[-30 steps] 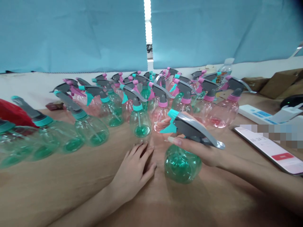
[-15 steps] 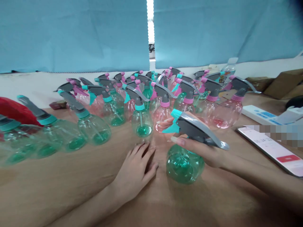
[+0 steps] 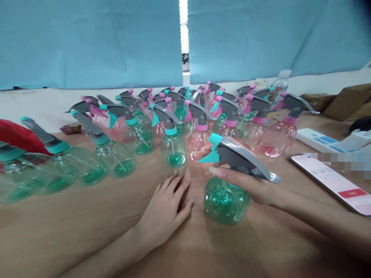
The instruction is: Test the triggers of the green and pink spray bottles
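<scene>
A green spray bottle (image 3: 227, 204) with a grey and turquoise trigger head stands upright on the table in front of me. My right hand (image 3: 246, 181) is closed round its neck, thumb on the near side and fingers reaching behind the head. The far fingers are partly hidden by the trigger head. To the left of that bottle, my left hand (image 3: 169, 204) lies on the tabletop with its fingers stretched out, holding nothing. Just beyond its fingertips stands another green spray bottle (image 3: 174, 150). A pink spray bottle (image 3: 198, 141) is beside that one.
Several more green and pink spray bottles crowd the back; a leaning green row (image 3: 116, 158) extends left. At right lie a phone (image 3: 330, 181), a white and blue box (image 3: 315, 139) and cardboard (image 3: 348, 102). A red thing (image 3: 26, 135) is at far left, a blue curtain (image 3: 87, 42) behind.
</scene>
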Motion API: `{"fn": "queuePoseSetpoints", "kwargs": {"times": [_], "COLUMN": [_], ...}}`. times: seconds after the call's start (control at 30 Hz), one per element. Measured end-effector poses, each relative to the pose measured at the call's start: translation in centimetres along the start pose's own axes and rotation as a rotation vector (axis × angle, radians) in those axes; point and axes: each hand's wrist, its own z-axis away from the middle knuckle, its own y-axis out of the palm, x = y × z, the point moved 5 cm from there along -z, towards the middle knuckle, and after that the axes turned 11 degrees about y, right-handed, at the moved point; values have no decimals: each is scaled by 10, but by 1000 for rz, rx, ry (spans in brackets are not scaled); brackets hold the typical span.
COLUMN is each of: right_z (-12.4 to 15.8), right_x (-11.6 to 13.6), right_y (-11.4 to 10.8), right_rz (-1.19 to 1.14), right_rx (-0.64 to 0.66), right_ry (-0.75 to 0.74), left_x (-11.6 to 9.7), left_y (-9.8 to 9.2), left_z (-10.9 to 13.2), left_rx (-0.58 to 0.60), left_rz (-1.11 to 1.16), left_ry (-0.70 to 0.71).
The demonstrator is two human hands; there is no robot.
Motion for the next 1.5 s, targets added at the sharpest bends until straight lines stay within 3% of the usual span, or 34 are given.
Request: {"fn": "queuePoseSetpoints", "kwargs": {"times": [0.43, 1.03, 1.5], "right_z": [0, 1, -1], "right_x": [-2, -8, -7], "right_y": [-2, 1, 1], "right_rz": [74, 25, 18], "right_rx": [-49, 17, -12], "right_ry": [-71, -36, -52], "left_x": [1, 0, 1], "left_y": [0, -1, 0], "left_z": [1, 0, 0], "left_rx": [-7, -4, 10], "left_rz": [-1, -3, -15], "left_ry": [-4, -2, -5]}}
